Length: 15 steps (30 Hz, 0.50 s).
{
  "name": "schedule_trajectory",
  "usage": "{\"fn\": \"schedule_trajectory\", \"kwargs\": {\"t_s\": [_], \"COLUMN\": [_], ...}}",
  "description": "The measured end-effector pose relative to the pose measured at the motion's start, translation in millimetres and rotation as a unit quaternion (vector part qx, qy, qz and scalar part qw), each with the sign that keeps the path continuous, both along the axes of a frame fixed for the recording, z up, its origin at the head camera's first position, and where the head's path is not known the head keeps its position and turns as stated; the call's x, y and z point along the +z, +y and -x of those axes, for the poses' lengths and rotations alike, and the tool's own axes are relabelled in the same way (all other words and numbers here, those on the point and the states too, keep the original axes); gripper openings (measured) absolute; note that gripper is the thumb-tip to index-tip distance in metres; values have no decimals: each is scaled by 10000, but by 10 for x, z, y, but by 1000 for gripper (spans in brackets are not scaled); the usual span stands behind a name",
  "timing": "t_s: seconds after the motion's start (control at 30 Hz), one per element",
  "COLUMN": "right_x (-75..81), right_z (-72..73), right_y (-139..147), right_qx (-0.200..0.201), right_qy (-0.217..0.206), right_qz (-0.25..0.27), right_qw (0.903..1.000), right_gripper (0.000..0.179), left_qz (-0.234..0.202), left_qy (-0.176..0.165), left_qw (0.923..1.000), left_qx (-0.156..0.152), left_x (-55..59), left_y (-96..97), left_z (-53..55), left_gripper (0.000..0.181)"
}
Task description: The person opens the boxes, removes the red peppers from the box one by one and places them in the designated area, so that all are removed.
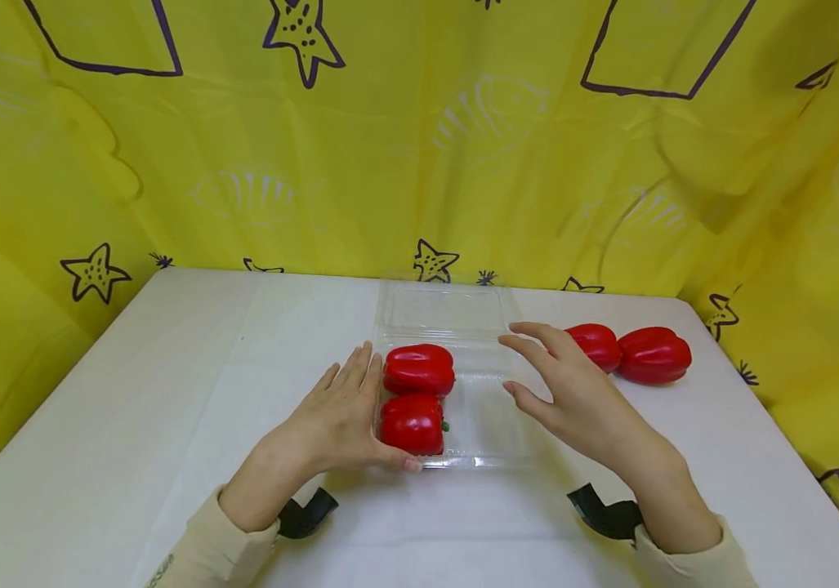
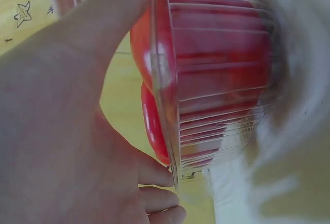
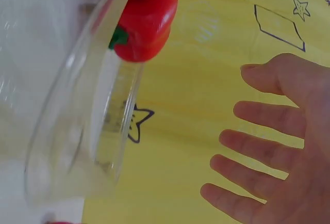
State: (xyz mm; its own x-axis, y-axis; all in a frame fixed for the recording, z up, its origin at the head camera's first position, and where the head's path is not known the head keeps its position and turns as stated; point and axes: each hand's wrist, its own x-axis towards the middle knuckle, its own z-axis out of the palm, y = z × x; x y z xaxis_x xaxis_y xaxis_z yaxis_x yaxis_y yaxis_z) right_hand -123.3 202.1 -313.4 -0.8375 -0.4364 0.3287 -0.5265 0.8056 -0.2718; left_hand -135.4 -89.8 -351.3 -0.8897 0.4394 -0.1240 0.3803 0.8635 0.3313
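A clear plastic clamshell container (image 1: 488, 408) lies on the table with its lid (image 1: 444, 310) folded back, away from me. Along its left side sit two red bell peppers, the farther one (image 1: 419, 369) behind the nearer one (image 1: 413, 423), whose green stem points right. My left hand (image 1: 334, 420) rests against the container's left rim, fingers straight and thumb at the front edge. The left wrist view shows the peppers through the ribbed wall (image 2: 221, 79). Above the container's right side hovers my right hand (image 1: 581, 396), fingers spread and holding nothing.
Two more red bell peppers, one (image 1: 594, 347) partly behind my right hand and another (image 1: 656, 356) beside it, lie at the table's right. The white table (image 1: 169, 392) reaches back to a yellow patterned curtain (image 1: 360, 180), which also rises on both sides.
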Motion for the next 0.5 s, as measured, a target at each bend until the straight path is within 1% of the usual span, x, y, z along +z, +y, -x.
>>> {"fn": "schedule_trajectory", "kwargs": {"t_s": [0.1,0.17,0.33,0.5], "right_x": [0,-13,-82,-161], "right_z": [-12,-21,-63,-93], "right_y": [-105,-175,-339,-468], "right_qx": [109,279,743,990], "right_qy": [-125,-129,-153,-312], "right_qz": [-28,-14,-6,-80], "right_qw": [9999,9995,9971,9946], "right_gripper": [54,54,54,54], "left_qz": [70,93,153,241], "left_qy": [35,64,66,134], "left_qw": [10000,9999,9999,9996], "left_qx": [10,19,43,18], "left_x": [-10,-16,-14,4], "left_y": [10,15,17,13], "left_z": [-4,-8,-13,-21], "left_gripper": [131,131,131,130]}}
